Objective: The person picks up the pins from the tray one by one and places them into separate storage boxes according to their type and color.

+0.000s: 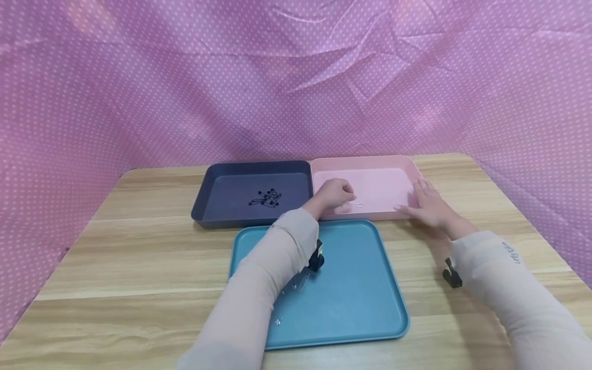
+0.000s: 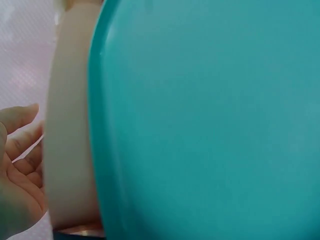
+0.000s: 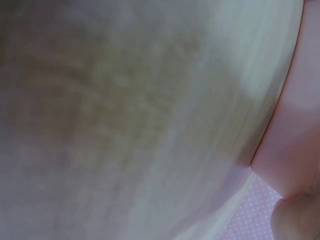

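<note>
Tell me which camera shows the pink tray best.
The head view: it shows nearly all the pink tray from above, inside included. The left and right wrist views each show only part of its outer wall.

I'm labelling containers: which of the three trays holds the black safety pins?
The navy tray, at the back left beside the pink tray: black safety pins lie in it; none show in that or the blue tray.

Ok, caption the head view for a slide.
Left hand beside a pale pin in the pink tray, right hand at that tray's right side, black pins in the dark tray alongside.
</note>
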`<move>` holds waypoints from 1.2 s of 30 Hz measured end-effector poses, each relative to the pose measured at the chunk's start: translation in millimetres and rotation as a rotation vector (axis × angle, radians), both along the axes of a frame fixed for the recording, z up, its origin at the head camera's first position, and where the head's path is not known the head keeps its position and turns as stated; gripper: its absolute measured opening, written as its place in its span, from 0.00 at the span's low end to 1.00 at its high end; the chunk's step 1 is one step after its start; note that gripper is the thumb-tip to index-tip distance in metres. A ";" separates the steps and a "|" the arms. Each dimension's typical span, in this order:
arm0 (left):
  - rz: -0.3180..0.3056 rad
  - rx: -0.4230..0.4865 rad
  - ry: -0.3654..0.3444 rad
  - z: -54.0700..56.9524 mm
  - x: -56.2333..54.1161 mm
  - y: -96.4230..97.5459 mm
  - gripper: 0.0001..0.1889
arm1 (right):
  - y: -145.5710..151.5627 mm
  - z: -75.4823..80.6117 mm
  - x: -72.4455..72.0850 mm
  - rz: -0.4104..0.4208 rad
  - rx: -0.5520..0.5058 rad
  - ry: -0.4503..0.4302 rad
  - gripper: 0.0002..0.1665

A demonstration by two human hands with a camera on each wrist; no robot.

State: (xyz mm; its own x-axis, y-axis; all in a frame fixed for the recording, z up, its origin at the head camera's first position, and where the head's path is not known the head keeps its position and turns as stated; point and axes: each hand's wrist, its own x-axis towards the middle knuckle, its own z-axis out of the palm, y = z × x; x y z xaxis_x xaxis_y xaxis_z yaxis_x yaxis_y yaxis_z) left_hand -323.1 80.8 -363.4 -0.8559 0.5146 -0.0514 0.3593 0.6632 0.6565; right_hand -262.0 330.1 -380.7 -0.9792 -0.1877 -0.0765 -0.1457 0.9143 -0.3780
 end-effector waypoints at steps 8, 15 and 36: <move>-0.061 0.046 -0.039 16.6 9.3 -16.5 0.09 | -0.8 -1.9 -1.3 -0.001 0.008 -0.009 0.59; -0.065 0.076 -0.077 25.8 21.9 -35.6 0.11 | -1.2 -0.6 0.0 -0.008 0.013 -0.024 0.58; -0.146 0.045 -0.087 34.1 48.7 -88.0 0.12 | 0.3 -0.2 -1.7 0.011 0.013 -0.023 0.58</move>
State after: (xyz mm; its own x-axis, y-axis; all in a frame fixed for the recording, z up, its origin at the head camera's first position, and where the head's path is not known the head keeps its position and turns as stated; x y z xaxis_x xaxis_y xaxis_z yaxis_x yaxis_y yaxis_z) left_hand -274.4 -7.2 -329.3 -0.7654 0.6364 -0.0957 0.3903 0.5773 0.7172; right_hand -263.7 330.4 -380.9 -0.9750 -0.1974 -0.1019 -0.1472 0.9176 -0.3691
